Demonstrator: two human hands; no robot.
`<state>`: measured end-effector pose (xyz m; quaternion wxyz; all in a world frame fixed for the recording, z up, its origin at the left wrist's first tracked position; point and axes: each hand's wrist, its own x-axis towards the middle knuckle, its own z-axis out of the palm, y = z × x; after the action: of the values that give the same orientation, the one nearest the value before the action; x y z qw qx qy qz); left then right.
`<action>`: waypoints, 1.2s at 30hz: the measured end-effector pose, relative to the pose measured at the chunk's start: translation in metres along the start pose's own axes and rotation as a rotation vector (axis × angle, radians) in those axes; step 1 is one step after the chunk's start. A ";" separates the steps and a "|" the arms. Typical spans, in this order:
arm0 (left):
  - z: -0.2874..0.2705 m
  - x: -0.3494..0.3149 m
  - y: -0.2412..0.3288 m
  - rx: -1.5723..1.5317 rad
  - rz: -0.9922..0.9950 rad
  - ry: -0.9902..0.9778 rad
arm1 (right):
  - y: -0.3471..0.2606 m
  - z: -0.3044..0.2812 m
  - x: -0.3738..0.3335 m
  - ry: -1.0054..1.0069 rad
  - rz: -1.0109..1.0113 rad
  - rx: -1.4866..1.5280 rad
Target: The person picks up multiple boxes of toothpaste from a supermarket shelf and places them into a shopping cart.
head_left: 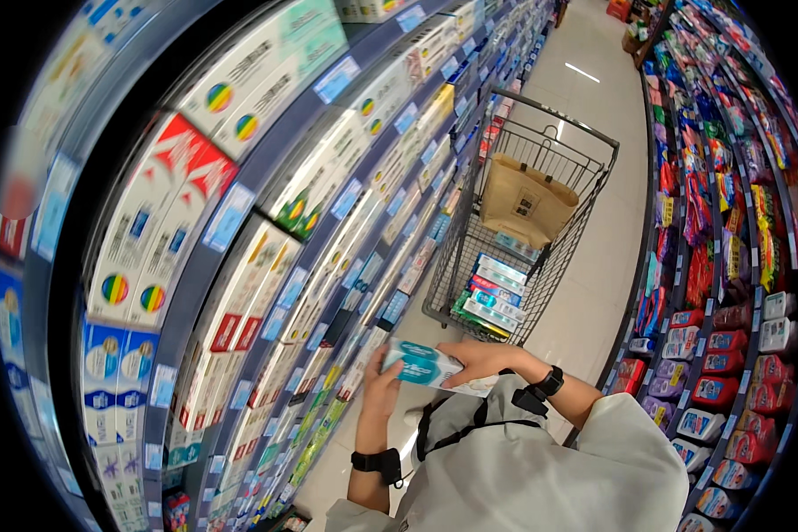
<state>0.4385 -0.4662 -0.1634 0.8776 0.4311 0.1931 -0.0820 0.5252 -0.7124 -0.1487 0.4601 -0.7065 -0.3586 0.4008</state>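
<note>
The left hand [379, 383] and the right hand [477, 359] hold a teal-and-white rectangular carton [424, 366] between them, in front of the body and just beyond the near end of a dark grey wire shopping cart [556, 114]. The left hand's fingers are bent around the carton's left end. The right hand's fingers are partly spread and curl over its right part, so both hands have hold of the same carton. Each wrist wears a black band, the left band [377, 463] and the right band [548, 383], and a loose pale grey top [567, 470] covers the body.

In the cart, a brown paper bag [528, 199] stands toward the far end; nearer lies a row of slim boxes [498, 293] in white, blue, red and green. To the left, a long dark shelf unit [279, 148] carries rows of cartons, among them white-and-red cartons [155, 222]. To the right, across the pale shiny floor [585, 306], a second shelf unit [637, 309] carries bright packets [696, 213] and, nearer, red, white and purple packs [718, 363].
</note>
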 end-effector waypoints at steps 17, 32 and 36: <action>-0.088 0.033 -0.108 0.375 -0.326 0.633 | 0.351 -0.131 -0.029 0.606 0.724 -0.184; -0.135 -0.029 -0.144 0.803 -0.429 0.853 | 0.406 -0.074 0.014 0.515 0.838 -0.118; -0.138 -0.033 -0.152 0.920 -0.458 0.773 | 0.405 -0.074 0.014 0.528 0.823 -0.128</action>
<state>0.3239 -0.4511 -0.3364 0.4302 0.7097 0.5279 -0.1805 0.6534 -0.8566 -0.5129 0.2946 -0.8937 0.0552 0.3340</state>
